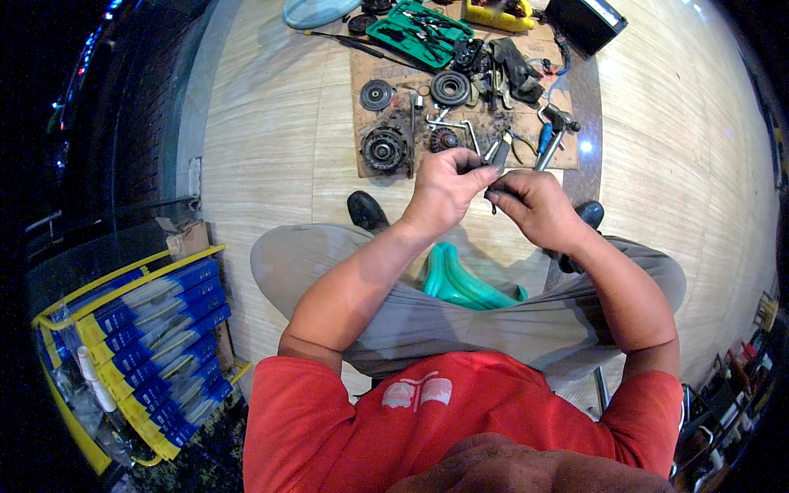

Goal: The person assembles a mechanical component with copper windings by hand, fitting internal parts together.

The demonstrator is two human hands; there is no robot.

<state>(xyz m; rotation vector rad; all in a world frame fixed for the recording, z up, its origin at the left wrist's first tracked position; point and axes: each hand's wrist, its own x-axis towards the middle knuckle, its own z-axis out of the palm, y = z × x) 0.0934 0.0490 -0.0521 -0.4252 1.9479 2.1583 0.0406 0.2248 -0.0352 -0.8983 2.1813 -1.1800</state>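
My left hand (448,187) is closed in a pinch, thumb against fingers. Just past its fingertips shows a grey tool with a pale yellow end (502,152); whether the hand grips it or it lies behind, I cannot tell. Close by on the right, my right hand (534,205) pinches a small dark piece (494,202), mostly hidden by the fingers. Both hands meet over the near edge of a stained cardboard sheet (386,76). Pliers (523,149), a blue-handled screwdriver (545,137) and a hammer (559,122) lie beyond the right hand.
Round metal parts (384,148) and a ring-shaped part (450,88) lie on the cardboard. Farther off are a green tool case (419,34), a dark glove (518,70) and a black box (586,25). A green stool (460,283) stands between my legs. Left is a yellow rack (123,283).
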